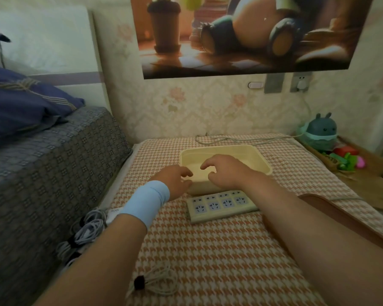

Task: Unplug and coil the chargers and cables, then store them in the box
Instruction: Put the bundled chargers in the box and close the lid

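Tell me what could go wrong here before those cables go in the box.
The cable bundles lie at the table's left edge by the left forearm; a nudge could drop them beside the bed. A cord trails behind the box toward a wall plug; sliding the box may snag it.

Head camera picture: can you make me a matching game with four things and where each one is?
Things:
1. box
2. power strip
3. tied cable coil
4. blue toy

Places:
A. far right corner
B. nearest the camera
C. under the right hand
D. just in front of the box

Pairs: 1-C, 2-D, 3-B, 4-A
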`<state>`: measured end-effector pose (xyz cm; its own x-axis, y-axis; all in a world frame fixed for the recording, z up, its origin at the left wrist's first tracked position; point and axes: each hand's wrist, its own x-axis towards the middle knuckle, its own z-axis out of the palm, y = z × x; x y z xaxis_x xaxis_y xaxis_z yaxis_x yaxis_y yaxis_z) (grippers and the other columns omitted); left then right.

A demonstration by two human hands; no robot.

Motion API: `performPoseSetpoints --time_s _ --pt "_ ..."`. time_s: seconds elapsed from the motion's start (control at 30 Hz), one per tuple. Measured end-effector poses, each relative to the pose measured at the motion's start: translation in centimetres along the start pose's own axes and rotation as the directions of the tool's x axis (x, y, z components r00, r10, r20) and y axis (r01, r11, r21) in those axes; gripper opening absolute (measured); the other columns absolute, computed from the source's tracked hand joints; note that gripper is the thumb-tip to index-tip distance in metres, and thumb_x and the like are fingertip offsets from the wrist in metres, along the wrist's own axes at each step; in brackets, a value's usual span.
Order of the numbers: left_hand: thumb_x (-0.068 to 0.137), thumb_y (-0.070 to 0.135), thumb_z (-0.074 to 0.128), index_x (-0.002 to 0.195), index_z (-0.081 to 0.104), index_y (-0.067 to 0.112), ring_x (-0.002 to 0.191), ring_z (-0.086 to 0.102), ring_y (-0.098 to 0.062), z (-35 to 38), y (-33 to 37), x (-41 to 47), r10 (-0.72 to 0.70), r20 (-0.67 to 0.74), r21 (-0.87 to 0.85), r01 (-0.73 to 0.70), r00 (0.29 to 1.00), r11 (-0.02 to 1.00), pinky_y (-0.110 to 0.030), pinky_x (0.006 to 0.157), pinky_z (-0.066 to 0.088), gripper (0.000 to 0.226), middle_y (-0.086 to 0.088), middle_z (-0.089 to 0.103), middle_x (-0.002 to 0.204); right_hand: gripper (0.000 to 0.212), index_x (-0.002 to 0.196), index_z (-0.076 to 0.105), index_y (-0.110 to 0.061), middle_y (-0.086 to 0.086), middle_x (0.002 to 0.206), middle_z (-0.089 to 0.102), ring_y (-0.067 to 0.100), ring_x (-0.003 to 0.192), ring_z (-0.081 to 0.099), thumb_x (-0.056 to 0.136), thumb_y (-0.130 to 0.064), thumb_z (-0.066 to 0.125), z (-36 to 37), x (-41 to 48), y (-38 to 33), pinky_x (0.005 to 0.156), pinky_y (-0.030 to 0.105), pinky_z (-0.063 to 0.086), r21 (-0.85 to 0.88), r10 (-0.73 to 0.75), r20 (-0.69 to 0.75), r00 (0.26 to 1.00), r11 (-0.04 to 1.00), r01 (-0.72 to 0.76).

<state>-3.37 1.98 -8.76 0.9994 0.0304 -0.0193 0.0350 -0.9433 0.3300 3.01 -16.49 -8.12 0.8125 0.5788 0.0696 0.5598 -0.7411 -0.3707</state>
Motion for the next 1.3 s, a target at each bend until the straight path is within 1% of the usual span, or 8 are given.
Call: performPoseSetpoints --time_s 0.13,0.3,0.4,0.5,0.7,0.97,1.1,1.3 --pt "0.096 0.032 0.053 0.134 0.055 0.028 0.12 0.055 -0.019 -2.1 -2.1 -4.8 -0.059 0.084 0.069 0.053 0.995 0.996 -0.037 0.101 0.046 0.038 0.004 0.056 0.136 0.038 0.13 0.066 -0.026 -0.002 0.135 0.062 0.016 0.117 0.059 0.095 -0.021 0.054 0.6 -2.2 -5.0 0.098 0.032 0.05 0.054 -0.055 0.108 0.993 0.997 0.049" --pt "0.094 0.028 0.055 0.134 0.054 0.031 0.122 0.053 -0.017 -2.5 -5.0 -11.6 -0.164 0.295 0.13 0.131 0.941 0.983 -0.033 0.104 0.043 0.04 0.004 0.055 0.137 0.042 0.132 0.066 -0.026 -0.002 0.132 0.065 0.016 0.116 0.061 0.091 -0.025 0.06 3.2 -5.3 -11.0 0.102 0.036 0.05 0.039 -0.152 0.316 0.936 0.988 0.148" --pt "0.092 0.037 0.056 0.136 0.053 0.032 0.126 0.05 -0.016 -2.6 -6.6 -15.3 -0.221 0.423 0.166 0.165 0.879 0.972 -0.033 0.107 0.041 0.044 0.005 0.051 0.141 0.061 0.144 0.054 -0.028 -0.005 0.14 0.058 0.014 0.121 0.058 0.087 -0.043 0.072 5.8 -7.7 -14.0 0.102 0.035 0.049 0.088 -0.218 0.468 0.856 0.976 0.201" --pt "0.089 0.043 0.062 0.135 0.056 0.029 0.123 0.052 -0.017 -3.0 -7.3 -17.5 -0.203 0.434 0.124 0.165 0.878 0.979 -0.034 0.107 0.042 0.048 0.005 0.054 0.138 0.072 0.145 0.05 -0.031 -0.006 0.14 0.056 0.018 0.121 0.056 0.081 -0.048 0.079 8.5 -9.3 -15.8 0.098 0.035 0.048 -0.068 -0.193 0.544 0.816 0.96 0.272" --pt "0.077 0.052 0.074 0.139 0.047 0.035 0.13 0.047 -0.023 -1.1 -7.3 -18.1 -0.154 0.459 0.186 0.074 0.875 0.98 -0.042 0.109 0.041 0.069 0.004 0.046 0.145 0.039 0.13 0.06 -0.025 0.003 0.129 0.059 0.023 0.11 0.058 0.092 -0.017 0.063 8.5 -10.0 -15.5 0.086 0.034 0.052 -0.213 -0.092 0.481 0.872 0.952 0.219" --pt "0.083 0.053 0.067 0.14 0.046 0.035 0.133 0.037 -0.029 0.5 -4.4 -16.7 -0.06 0.393 0.226 -0.033 0.918 0.974 -0.048 0.108 0.04 0.063 -0.003 0.038 0.145 0.03 0.116 0.067 -0.019 0.007 0.119 0.066 0.026 0.103 0.063 0.094 -0.037 0.058 6.4 -9.9 -9.9 0.09 0.043 0.056 -0.285 0.128 0.376 0.918 0.958 -0.017" --pt "0.083 0.05 0.068 0.142 0.042 0.028 0.122 0.051 -0.027 2.0 -2.5 -15.9 -0.083 0.496 0.287 -0.073 0.864 0.955 -0.041 0.1 0.047 0.068 -0.001 0.048 0.141 0.04 0.127 0.061 -0.03 -0.002 0.128 0.058 0.021 0.111 0.059 0.088 -0.037 0.067 7.2 -10.3 -9.2 0.091 0.037 0.054 -0.19 0.027 0.407 0.913 0.98 0.055" --pt "0.087 0.039 0.067 0.14 0.045 0.026 0.12 0.053 -0.024 0.7 -2.8 -14.5 -0.085 0.405 0.203 0.001 0.91 0.979 -0.038 0.1 0.048 0.059 0.001 0.051 0.138 0.025 0.116 0.064 -0.023 0.002 0.118 0.064 0.022 0.102 0.061 0.093 -0.016 0.061 7.5 -9.6 -7.5 0.084 0.037 0.054 -0.2 -0.015 0.298 0.955 0.977 0.078"
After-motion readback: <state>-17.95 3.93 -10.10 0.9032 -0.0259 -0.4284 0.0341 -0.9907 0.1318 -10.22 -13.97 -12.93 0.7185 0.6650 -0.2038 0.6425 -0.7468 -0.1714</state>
